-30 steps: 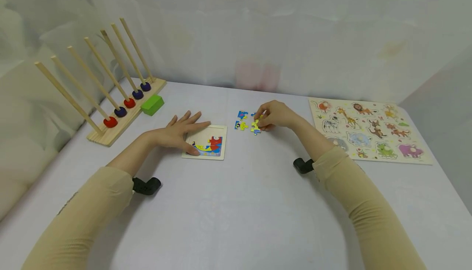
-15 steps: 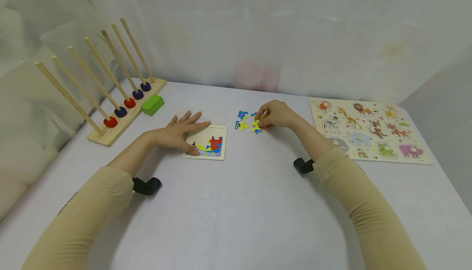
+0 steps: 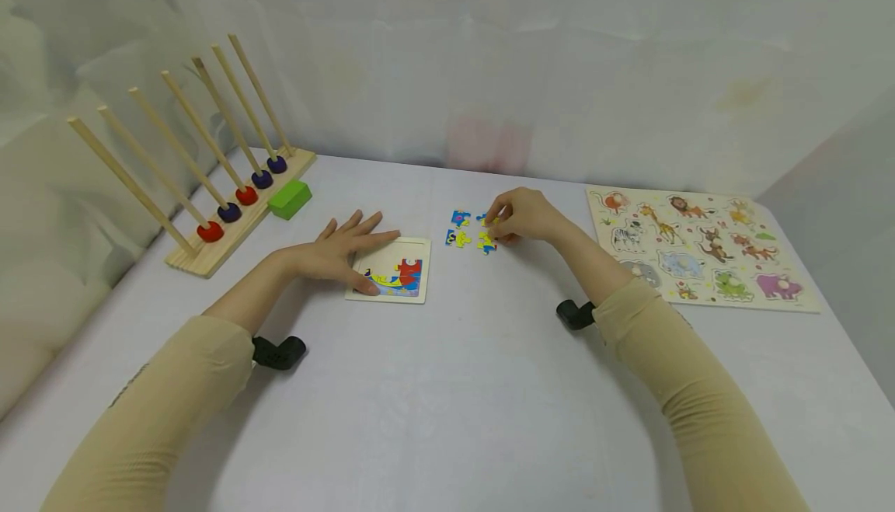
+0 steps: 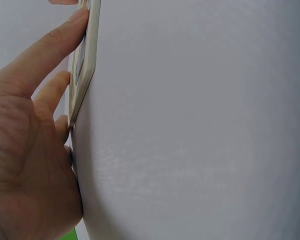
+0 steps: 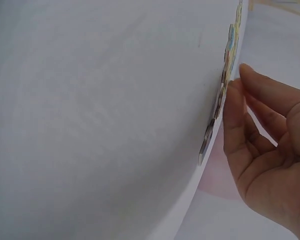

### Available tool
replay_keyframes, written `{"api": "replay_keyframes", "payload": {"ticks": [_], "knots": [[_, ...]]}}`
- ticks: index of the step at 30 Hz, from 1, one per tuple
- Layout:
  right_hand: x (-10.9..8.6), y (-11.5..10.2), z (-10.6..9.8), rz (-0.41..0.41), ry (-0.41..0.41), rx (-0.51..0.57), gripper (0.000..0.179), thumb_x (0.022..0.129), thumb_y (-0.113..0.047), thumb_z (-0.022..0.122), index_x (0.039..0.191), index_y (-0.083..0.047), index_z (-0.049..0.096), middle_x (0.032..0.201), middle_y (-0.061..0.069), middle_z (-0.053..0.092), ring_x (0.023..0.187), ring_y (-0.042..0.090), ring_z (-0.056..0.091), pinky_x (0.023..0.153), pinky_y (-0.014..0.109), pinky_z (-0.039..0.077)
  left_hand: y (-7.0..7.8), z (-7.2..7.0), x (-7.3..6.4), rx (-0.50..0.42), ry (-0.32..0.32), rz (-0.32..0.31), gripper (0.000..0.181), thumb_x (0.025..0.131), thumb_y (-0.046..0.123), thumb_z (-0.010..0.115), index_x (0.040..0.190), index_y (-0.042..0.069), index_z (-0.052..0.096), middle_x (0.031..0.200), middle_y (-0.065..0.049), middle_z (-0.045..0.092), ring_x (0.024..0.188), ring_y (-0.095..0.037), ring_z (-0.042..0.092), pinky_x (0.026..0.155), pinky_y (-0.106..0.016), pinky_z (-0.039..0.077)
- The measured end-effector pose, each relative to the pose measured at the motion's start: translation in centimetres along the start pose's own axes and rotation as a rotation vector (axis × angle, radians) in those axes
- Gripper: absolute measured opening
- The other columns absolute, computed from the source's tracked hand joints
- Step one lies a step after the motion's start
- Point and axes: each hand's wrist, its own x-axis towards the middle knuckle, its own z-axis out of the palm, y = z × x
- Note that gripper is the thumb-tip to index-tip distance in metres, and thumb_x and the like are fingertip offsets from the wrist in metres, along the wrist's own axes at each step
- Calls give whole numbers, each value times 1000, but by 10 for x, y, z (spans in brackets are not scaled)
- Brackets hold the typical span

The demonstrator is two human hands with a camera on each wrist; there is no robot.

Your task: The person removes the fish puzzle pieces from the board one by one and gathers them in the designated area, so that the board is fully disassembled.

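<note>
My left hand [image 3: 325, 256] lies with spread fingers across the left side of a small wooden puzzle frame [image 3: 423, 271]. Inside the frame, red, yellow and blue puzzle pieces [image 3: 409, 273] fill the near right part; the hand hides some of its left side. To the right, my right hand [image 3: 524, 217] pinches a puzzle piece with thumb and index finger, and the fingers hide much of that piece. Close by lie loose jigsaw pieces: a blue one [image 3: 460, 218], a yellow and blue one [image 3: 457, 238], and another yellow and blue one [image 3: 486, 243]. In the right wrist view the fingertips touch the row of pieces [image 5: 225, 75].
A wooden stand [image 3: 203, 263] with several upright pegs and red and purple beads stands at the left. Next to it lies a green block [image 3: 290, 199]. An animal puzzle board [image 3: 699, 248] lies at the right on the white table [image 3: 447, 403].
My right hand has shifted very slightly among the loose pieces, and the nearest piece by it has nudged a little to the right. The left hand has stayed in place on the frame.
</note>
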Motion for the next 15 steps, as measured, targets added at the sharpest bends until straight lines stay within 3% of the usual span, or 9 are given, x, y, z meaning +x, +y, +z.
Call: {"api": "replay_keyframes", "payload": {"ticks": [9, 12, 15], "knots": [[-2, -13, -1, -65, 65, 68, 21, 88, -20, 71, 108, -12, 70, 76, 0, 61, 66, 18, 62, 53, 24, 43, 0, 0, 0, 4, 5, 8, 99, 76, 55, 76, 157, 34, 23, 170, -8, -5, 155, -40, -16, 119, -67, -14], [-1, -21, 2, -93, 69, 108, 21, 88, -18, 72, 107, -11, 71, 80, 1, 61, 69, 18, 62, 57, 27, 49, 1, 0, 0, 3, 4, 7, 99, 76, 55, 75, 157, 34, 23, 170, -8, -5, 155, -40, -16, 119, -68, -15], [0, -30, 8, -132, 48, 149, 22, 88, -16, 72, 108, -9, 71, 85, 3, 62, 72, 19, 63, 70, 32, 58, 1, 0, 0, 3, 1, 3, 99, 76, 56, 75, 157, 33, 23, 170, -9, -5, 155, -41, -16, 119, -68, -15]]}}
